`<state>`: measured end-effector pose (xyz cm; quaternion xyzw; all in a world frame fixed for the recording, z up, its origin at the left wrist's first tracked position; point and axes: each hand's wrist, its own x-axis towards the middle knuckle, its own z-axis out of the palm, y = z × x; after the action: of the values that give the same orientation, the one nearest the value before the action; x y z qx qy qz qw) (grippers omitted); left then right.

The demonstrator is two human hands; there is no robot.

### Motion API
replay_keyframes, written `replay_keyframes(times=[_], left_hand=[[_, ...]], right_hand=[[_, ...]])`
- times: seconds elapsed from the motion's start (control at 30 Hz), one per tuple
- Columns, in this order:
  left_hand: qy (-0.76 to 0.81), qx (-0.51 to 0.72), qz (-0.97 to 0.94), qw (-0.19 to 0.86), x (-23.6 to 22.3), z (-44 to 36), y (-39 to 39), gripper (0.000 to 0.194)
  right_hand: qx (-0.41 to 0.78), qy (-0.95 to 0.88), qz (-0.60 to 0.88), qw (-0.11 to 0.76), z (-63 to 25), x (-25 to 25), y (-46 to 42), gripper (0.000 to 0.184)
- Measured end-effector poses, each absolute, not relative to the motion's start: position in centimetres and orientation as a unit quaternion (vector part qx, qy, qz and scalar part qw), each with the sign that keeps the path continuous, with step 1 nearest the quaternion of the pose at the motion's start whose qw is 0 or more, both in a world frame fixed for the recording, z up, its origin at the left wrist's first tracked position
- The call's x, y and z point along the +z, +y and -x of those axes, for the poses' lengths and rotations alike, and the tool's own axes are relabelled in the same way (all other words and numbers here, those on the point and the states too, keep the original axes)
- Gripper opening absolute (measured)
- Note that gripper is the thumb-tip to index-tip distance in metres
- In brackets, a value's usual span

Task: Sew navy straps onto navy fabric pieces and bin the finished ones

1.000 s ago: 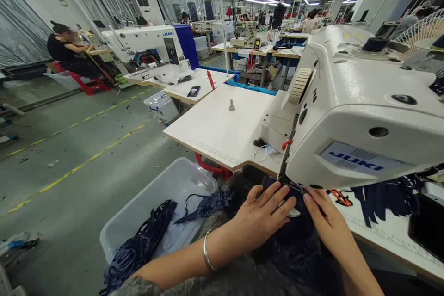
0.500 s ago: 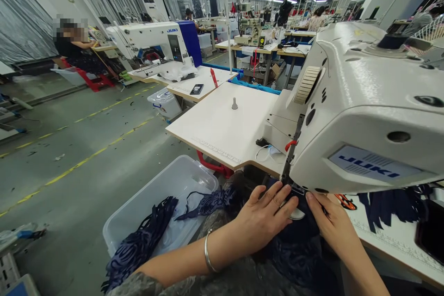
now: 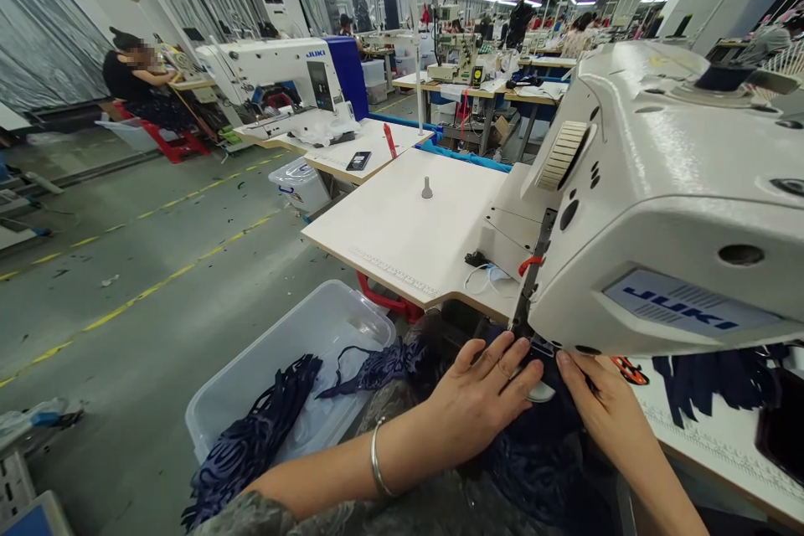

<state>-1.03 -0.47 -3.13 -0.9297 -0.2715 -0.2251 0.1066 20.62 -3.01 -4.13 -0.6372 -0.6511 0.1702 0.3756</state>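
Navy fabric point(image 3: 533, 469) hangs under the white sewing machine head point(image 3: 672, 260), by its needle and presser foot. My left hand point(image 3: 477, 394) lies with outstretched fingers over the fabric, just left of the presser foot; a silver bangle circles the wrist. A pale rounded metal plate point(image 3: 541, 392) shows beside its fingertips. My right hand point(image 3: 600, 394) pinches the fabric close to the right of the presser foot, thumb forward. The needle point itself is hidden.
A translucent plastic tub point(image 3: 207, 402) at lower left holds bundles of navy strips point(image 3: 251, 444). The white table point(image 3: 402, 218) spreads ahead. Orange-handled scissors point(image 3: 628, 370), more navy strips point(image 3: 716, 381) and a dark phone-like object point(image 3: 782, 427) lie at right. A person point(image 3: 135, 79) sits far left.
The view has shifted very slightly, moving the machine a little rightward in the picture. Both hands keep nearly the same pose at the presser foot.
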Motion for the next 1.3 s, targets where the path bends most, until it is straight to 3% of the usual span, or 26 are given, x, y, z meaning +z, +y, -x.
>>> replay_keyframes(times=[0.43,0.67,1.1,1.3], left_hand=[[-0.29,-0.249,0.918,0.104,-3.5,1.1,-0.4,0.039],[-0.295,-0.306,0.902,0.079,-3.7,0.8,0.0,0.034],[-0.267,-0.298,0.91,0.112,-3.0,0.3,0.3,0.032],[-0.265,-0.289,0.917,0.068,-2.6,0.5,0.0,0.029]], right_hand=[[0.198,-0.633,0.651,0.368,-20.6,-4.8,-2.9,0.038],[0.219,-0.575,0.66,0.431,-20.1,-5.9,-3.0,0.028],[0.292,-0.612,0.647,0.349,-24.5,-11.4,-6.6,0.022],[0.295,-0.578,0.679,0.342,-25.9,-7.3,-9.3,0.024]])
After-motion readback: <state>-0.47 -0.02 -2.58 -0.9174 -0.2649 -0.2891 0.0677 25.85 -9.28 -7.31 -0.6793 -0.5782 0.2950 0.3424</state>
